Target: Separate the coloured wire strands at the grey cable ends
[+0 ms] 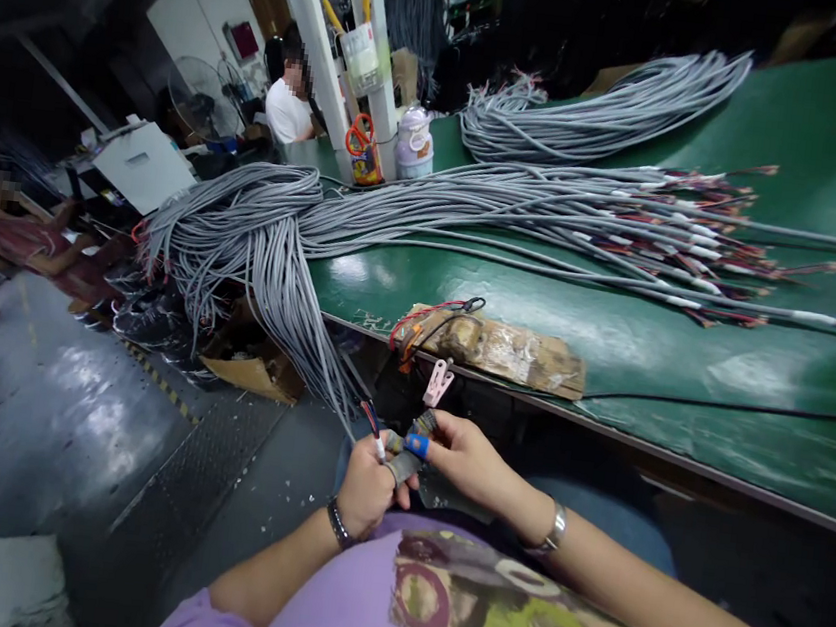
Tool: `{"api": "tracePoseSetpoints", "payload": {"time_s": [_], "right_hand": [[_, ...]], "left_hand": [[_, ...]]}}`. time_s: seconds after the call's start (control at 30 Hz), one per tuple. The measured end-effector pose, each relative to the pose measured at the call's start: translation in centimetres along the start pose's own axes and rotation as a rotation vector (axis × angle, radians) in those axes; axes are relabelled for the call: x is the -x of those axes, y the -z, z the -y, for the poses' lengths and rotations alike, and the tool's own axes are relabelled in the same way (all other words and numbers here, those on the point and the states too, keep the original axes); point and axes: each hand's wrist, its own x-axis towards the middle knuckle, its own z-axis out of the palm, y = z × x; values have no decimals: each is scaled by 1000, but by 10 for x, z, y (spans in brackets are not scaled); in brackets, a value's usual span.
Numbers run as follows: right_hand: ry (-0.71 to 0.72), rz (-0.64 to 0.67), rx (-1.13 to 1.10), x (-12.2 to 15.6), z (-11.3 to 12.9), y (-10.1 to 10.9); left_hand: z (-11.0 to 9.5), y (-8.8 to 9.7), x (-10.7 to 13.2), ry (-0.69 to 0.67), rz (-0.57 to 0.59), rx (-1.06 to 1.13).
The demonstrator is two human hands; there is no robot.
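Note:
My left hand is closed around the end of a grey cable, just below the bench edge. Dark, red and blue wires and a white sleeve stick out above its thumb. Close against it, my right hand has its thumb and fingers pinched together. Grey and blue wraps cover several fingertips of my hands; whatever the right fingers grip is too small to make out. Beside the hands, a bundle of grey cables hangs off the bench. A pale pink clip sits at the bench edge above my right hand.
On the green bench lie long grey cables and a coiled bundle. A taped wooden board with wires lies at the front edge. A lilac bottle and orange-handled scissors stand by a post. Two people are farther back.

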Motion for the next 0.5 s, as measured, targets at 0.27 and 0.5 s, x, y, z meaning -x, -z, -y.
{"api": "tracePoseSetpoints", "payload": {"time_s": [0.27, 0.5], "right_hand": [[-152, -37, -353, 5, -8, -2], [-130, -29, -146, 6, -5, -5]], "left_hand": [[6, 2, -1, -13, -19, 109], [4, 5, -3, 67, 268, -198]]}}
